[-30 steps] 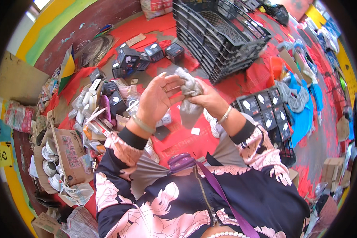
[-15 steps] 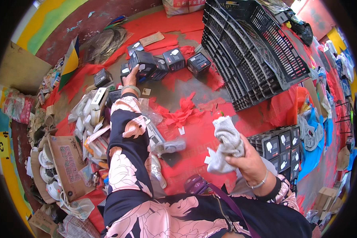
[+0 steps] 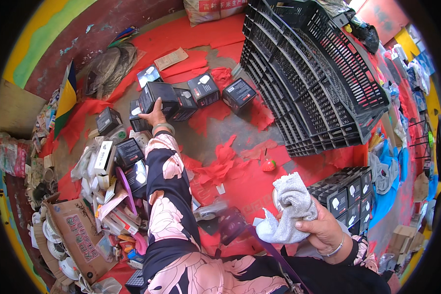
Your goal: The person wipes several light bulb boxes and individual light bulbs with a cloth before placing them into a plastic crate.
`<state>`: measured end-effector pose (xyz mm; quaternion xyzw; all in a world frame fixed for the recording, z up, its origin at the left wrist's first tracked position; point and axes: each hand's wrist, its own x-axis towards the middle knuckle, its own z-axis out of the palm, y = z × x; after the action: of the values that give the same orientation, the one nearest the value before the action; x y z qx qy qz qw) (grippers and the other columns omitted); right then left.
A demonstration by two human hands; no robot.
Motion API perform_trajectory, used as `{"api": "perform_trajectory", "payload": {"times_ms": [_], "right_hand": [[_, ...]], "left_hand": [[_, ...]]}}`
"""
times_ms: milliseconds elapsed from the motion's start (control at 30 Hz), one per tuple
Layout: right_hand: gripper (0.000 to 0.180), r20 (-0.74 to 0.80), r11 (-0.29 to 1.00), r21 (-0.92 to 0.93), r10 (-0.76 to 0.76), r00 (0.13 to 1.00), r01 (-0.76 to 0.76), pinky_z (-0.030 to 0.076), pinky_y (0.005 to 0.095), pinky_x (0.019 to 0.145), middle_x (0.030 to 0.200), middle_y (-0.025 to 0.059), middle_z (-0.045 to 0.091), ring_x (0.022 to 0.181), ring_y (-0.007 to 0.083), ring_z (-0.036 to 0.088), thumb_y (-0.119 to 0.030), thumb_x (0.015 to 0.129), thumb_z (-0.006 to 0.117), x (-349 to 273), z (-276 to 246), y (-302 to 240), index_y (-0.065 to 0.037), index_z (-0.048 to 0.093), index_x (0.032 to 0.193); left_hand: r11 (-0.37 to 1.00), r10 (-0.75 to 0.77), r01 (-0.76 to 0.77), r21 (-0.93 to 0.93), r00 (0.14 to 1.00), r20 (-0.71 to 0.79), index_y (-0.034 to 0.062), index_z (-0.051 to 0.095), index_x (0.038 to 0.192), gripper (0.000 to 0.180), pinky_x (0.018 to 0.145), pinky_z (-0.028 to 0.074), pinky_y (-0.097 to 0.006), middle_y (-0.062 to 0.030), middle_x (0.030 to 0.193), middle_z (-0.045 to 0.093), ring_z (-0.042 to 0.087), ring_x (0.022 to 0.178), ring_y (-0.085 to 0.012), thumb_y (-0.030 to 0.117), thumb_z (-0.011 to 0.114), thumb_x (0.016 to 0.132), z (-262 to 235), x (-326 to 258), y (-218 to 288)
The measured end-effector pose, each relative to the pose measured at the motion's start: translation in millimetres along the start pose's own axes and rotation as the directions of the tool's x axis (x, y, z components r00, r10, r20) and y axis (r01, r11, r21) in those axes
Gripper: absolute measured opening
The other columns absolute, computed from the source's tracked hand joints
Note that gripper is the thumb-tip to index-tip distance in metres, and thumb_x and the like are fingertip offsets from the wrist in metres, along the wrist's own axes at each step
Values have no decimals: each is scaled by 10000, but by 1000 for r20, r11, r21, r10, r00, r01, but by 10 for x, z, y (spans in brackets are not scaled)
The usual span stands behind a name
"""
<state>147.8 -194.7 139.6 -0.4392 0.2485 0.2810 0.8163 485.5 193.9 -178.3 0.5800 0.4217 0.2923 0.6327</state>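
My left hand (image 3: 155, 119) reaches forward and grips the near side of a black cardboard box (image 3: 158, 94), thumb and fingers apart on it. That box lies on top of a loose group of similar black boxes. Another black box (image 3: 203, 89) stands to its right, and a further one (image 3: 239, 94) sits beyond that. On the near right, my right hand (image 3: 323, 229) is closed round a bunched grey cloth (image 3: 295, 208), which hangs over the red floor covering. A pale rounded edge shows beside the cloth; I cannot tell what it is.
Stacked black plastic crates (image 3: 308, 78) rise at the right. Below them, a black crate (image 3: 323, 185) holds several black boxes. White items and clutter (image 3: 100, 166) pile up at the left beside an open brown carton (image 3: 76, 235). Torn red sheeting (image 3: 220, 159) covers the floor.
The whole view has shifted. My left hand stays on the same black box, its thumb now spread further left. The grey cloth in my right hand has moved right and slightly nearer.
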Motion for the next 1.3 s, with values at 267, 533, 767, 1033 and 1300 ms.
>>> {"api": "perform_trajectory", "payload": {"times_ms": [267,533,767,1033,1300], "right_hand": [[613,-85,989,-12,-146,986,145,465,391,931,1097,151,595,1023,261,601,1,709,663,-83,-79,173,-15,420,1271],[592,79,879,105,-474,877,466,432,391,969,1143,111,568,1097,235,550,-138,747,675,-390,-181,245,-48,437,1282],[644,52,631,289,-762,646,720,401,399,992,1228,149,548,1135,256,526,-562,934,377,-827,-82,151,-49,416,1323],[465,834,-646,-505,-537,131,573,173,528,1094,1424,145,383,1335,349,320,-369,860,554,-878,550,1012,-243,511,1305],[403,782,-594,-552,-613,116,585,165,537,1082,1417,142,395,1325,352,331,-371,898,514,-783,755,968,-231,534,1276]], "left_hand": [[836,-15,197,-511,941,339,83,470,1226,679,760,479,-430,-91,1053,560,569,902,-248,333,750,660,-283,-450,307],[640,34,638,-428,533,845,117,512,1211,588,898,419,-528,-74,1166,576,545,1052,-283,504,572,773,-1269,-2138,1244],[685,-44,631,-366,536,843,140,481,1212,474,785,471,-395,-25,1057,547,539,962,-195,398,583,827,-2239,-3698,1757],[863,261,234,-448,554,791,57,428,1280,481,796,471,-288,-37,1163,531,540,1003,-134,292,546,878,-3153,-4293,1585],[904,193,231,-361,533,824,71,449,1278,496,914,445,-317,-41,1202,530,532,1104,-178,283,574,846,-3400,-4100,2083]]}}
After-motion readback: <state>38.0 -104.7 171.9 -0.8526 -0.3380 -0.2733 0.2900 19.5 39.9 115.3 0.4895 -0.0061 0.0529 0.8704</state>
